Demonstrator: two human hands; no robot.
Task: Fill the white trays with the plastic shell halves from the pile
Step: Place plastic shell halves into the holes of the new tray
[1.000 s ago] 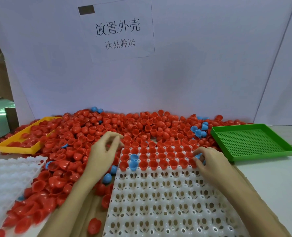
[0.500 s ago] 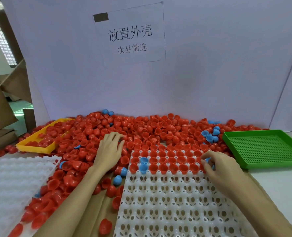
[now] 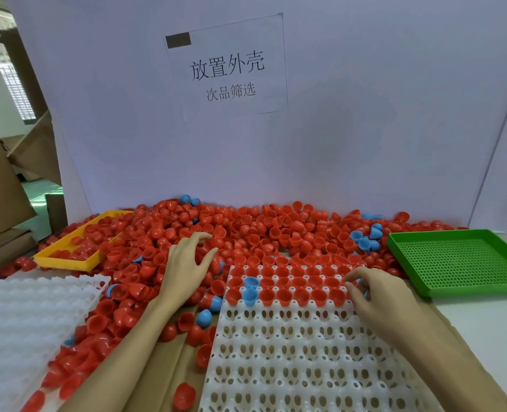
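Right hand [image 3: 377, 295] curls its fingers over the end of the white tray's [image 3: 305, 352] third row, seemingly seating a shell I cannot see; my left hand [image 3: 187, 263] lies spread on the red pile [image 3: 276, 230] beyond it. Next I judge it needs another pick. Three rows are filled, two blue shells [image 3: 250, 289] among them; the nearer cups are empty.

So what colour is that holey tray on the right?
Green. The perforated tray shows clearly in the head view, beside the pile of shells.
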